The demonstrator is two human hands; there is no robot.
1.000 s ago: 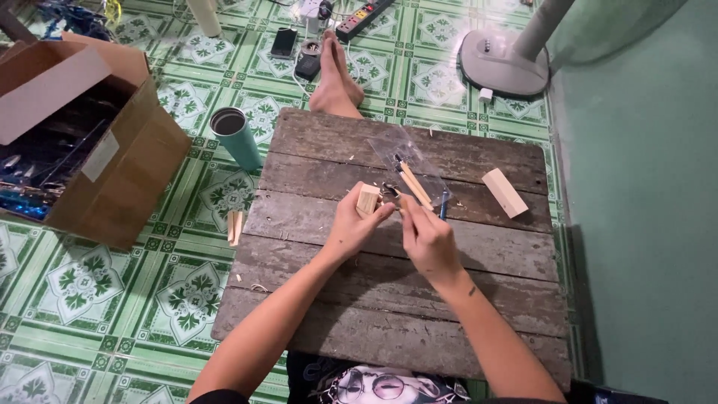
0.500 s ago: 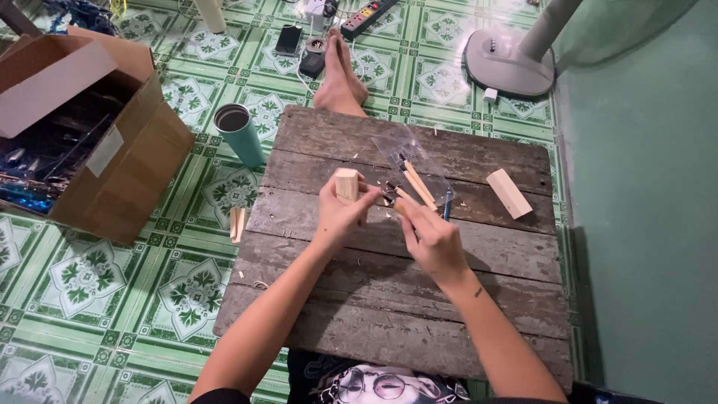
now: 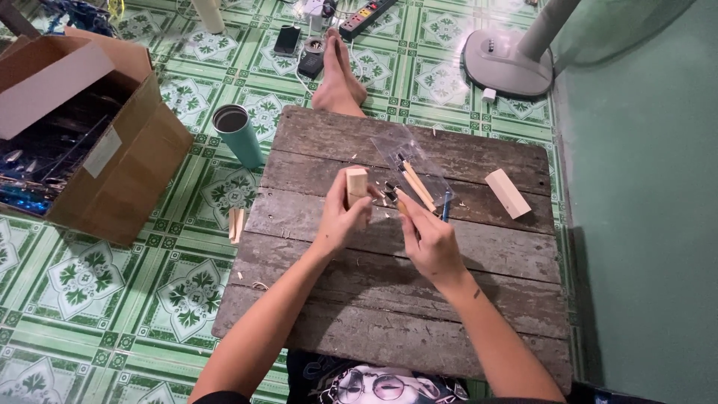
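Observation:
My left hand (image 3: 340,219) grips a small pale wooden block (image 3: 356,185) and holds it upright over the weathered wooden board (image 3: 389,299). My right hand (image 3: 430,238) is closed around a carving tool (image 3: 395,196) with a wooden handle, its dark tip pointing toward the block. Just beyond my hands lies a clear plastic pack (image 3: 411,166) holding more wood-handled tools. A second wooden block (image 3: 508,193) rests on the board at the right, and a blue pen-like tool (image 3: 446,203) lies by my right hand.
A teal tumbler (image 3: 238,135) stands on the green tiled floor left of the board. An open cardboard box (image 3: 90,142) sits at far left. Wood offcuts (image 3: 236,224) lie beside the board. Bare feet (image 3: 338,75), a power strip (image 3: 366,16) and a fan base (image 3: 505,63) are beyond.
My left hand has lifted the wooden block and turned it upright. My right hand stays closed on the carving tool, close beside the block.

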